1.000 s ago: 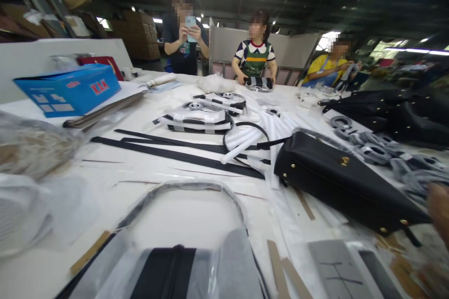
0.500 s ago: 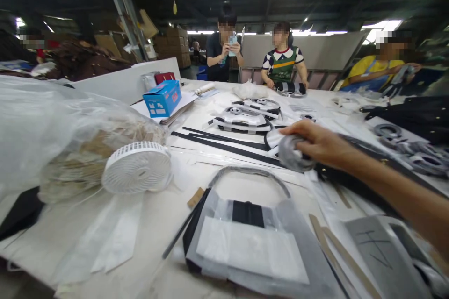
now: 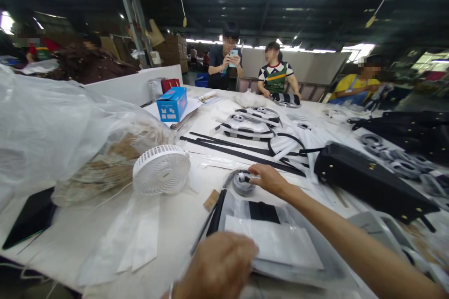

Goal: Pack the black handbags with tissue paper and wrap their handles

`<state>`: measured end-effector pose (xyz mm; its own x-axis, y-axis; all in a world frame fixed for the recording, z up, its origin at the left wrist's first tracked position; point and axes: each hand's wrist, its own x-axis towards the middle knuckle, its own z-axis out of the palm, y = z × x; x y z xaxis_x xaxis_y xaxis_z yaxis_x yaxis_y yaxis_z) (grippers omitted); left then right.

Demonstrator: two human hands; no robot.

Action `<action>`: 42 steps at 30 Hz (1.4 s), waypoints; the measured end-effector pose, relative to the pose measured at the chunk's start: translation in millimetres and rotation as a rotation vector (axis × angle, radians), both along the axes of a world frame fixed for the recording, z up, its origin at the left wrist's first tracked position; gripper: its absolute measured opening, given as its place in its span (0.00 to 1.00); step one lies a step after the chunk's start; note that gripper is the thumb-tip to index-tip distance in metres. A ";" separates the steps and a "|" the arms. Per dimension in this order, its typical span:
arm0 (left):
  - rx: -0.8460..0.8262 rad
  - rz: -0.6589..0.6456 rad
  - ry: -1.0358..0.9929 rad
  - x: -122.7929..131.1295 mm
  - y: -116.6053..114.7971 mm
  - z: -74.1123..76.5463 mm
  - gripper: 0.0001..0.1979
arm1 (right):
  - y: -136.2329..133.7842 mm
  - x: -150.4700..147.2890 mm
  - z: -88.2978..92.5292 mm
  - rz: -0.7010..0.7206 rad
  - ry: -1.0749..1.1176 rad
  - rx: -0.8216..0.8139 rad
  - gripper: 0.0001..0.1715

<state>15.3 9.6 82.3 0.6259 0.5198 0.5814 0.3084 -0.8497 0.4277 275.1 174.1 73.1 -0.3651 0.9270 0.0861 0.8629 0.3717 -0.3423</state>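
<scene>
A handbag (image 3: 280,243) wrapped in thin clear plastic lies flat in front of me, a white sheet and a dark strap tab on its upper face. At its top end, by the handle, sits a grey coiled strap (image 3: 243,188). The fingers of my right hand (image 3: 268,180) are closed at the coil's right edge. My left hand (image 3: 220,261) is over the bag's lower left side, smeared by motion, and its fingers cannot be made out. Black strips (image 3: 242,152) lie beyond the bag.
A white fan (image 3: 161,170) and a plastic sack (image 3: 115,159) stand to the left, with a blue box (image 3: 171,104) behind. At right lies a black bag (image 3: 368,180). More wrapped bags (image 3: 247,128) lie farther back. Several people are around the table's far side.
My right hand has brought the coiled strap left and down from above the table to the bag's top end. My left hand has come into view at the bottom. The camera view has shifted.
</scene>
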 end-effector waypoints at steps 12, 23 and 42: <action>-0.380 0.255 0.404 75.0 221.9 -50.1 0.20 | 9.3 -28.6 -27.9 -0.096 -0.274 0.016 0.09; -0.358 0.418 0.518 60.7 179.0 -49.9 0.14 | 8.8 -31.7 -40.5 0.132 -0.158 -0.004 0.16; -0.291 0.491 0.699 75.2 183.9 -47.6 0.13 | -178.5 125.7 55.6 -0.581 -0.084 -0.261 0.10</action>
<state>90.5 193.5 34.7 0.4562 0.8888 -0.0447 0.8782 -0.4415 0.1839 400.8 -4.5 128.7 0.2071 0.9623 -0.1765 0.9265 -0.2509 -0.2805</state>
